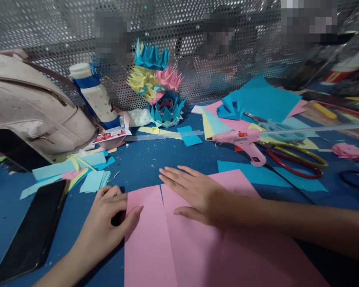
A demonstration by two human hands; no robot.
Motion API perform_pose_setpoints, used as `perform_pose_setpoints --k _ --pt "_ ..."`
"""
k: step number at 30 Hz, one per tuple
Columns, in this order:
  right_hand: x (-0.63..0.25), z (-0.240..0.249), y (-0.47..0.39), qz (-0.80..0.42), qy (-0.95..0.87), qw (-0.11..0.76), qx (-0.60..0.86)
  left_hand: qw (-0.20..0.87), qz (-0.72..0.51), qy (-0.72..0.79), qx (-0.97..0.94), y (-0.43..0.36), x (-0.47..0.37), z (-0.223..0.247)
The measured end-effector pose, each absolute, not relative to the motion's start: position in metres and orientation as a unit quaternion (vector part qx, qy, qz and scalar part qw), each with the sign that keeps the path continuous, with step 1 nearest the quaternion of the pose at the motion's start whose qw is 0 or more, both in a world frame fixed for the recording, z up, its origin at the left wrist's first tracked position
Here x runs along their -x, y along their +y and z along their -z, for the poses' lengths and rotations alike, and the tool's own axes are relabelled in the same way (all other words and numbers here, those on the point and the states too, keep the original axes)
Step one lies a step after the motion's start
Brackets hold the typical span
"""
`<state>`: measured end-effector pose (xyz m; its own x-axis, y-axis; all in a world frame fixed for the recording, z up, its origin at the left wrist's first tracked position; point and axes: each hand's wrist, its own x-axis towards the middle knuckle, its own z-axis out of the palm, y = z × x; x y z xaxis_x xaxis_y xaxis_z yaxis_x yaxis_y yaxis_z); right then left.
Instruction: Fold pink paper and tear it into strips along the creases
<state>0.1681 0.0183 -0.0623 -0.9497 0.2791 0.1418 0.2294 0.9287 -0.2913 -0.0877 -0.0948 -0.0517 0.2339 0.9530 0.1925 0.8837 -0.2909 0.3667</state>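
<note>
A large pink sheet of paper (197, 247) lies in front of me on the blue table. A line runs down its left part, with a narrow dark gap at the top; I cannot tell whether this is a cut or a folded edge. At the sheet's left edge, my left hand (113, 215) has its thumb on top and its fingers curled by the edge, pinching the paper. My right hand (194, 193) rests flat on the sheet, just right of the line, fingers stretched out and holding nothing.
Behind the sheet lie a pink glue gun (242, 139), red-and-yellow-handled scissors (299, 159) and light-blue scissors (284, 129). Folded paper flowers (158, 79) stand at the back near a bottle (92, 93). A phone (32, 227), paper strips (71, 167) and a backpack (32, 99) are leftward.
</note>
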Motion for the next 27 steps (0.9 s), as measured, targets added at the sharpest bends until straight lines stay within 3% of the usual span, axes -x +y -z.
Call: perform_pose_setpoints --k 27 --pt "-0.166 0.055 0.018 -0.102 -0.980 0.079 0.152 0.130 -0.188 0.522 -0.822 -0.110 0.084 0.045"
